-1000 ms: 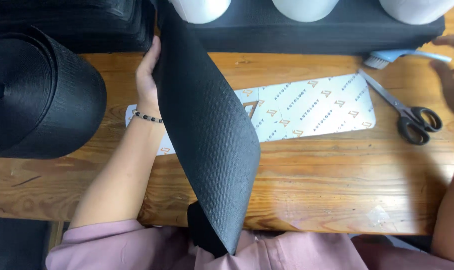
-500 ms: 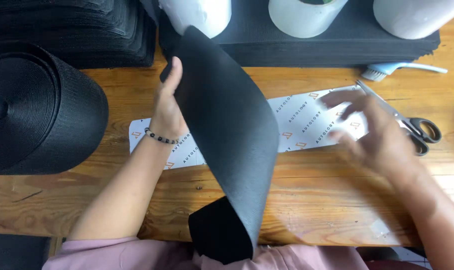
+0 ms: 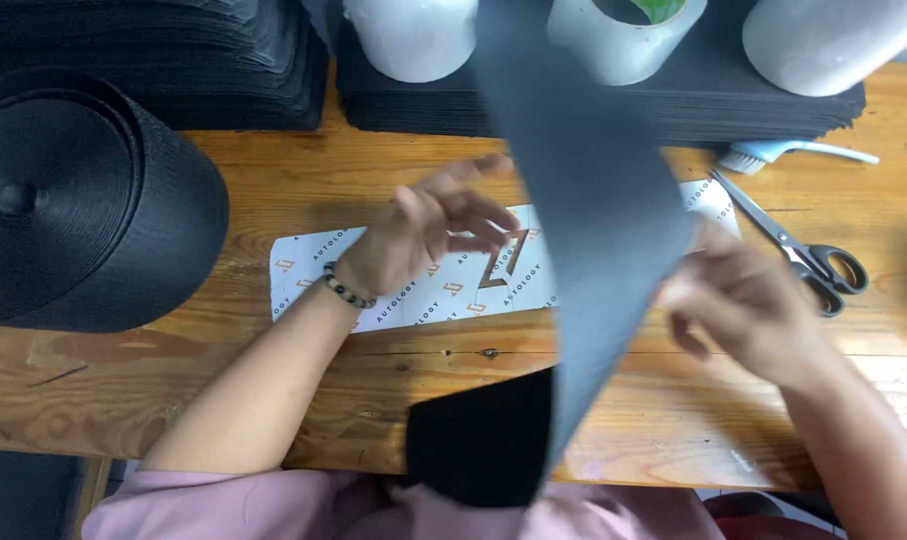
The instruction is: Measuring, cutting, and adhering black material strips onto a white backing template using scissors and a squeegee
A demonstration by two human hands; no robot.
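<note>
A long dark grey sheet [image 3: 594,200] arcs up from my lap across the middle of the view, and its top runs out of frame. My left hand [image 3: 424,235], with a bead bracelet on the wrist, hovers just left of the sheet with its fingers apart and holds nothing. My right hand [image 3: 744,300] is blurred and its fingers pinch the sheet's right edge. Under both hands a white printed paper pattern [image 3: 424,295] lies flat on the wooden table [image 3: 274,170], partly hidden by the sheet.
A big roll of black webbing [image 3: 74,200] fills the left. Stacks of black sheets [image 3: 174,60] line the back, with white cylinders [image 3: 414,35] and a tape roll [image 3: 624,40] on them. Scissors [image 3: 804,255] and a small brush [image 3: 774,155] lie at the right.
The sheet has swung to the right. My left hand has let go of its edge and opened. My right hand has moved in from the right and taken the sheet's right edge.
</note>
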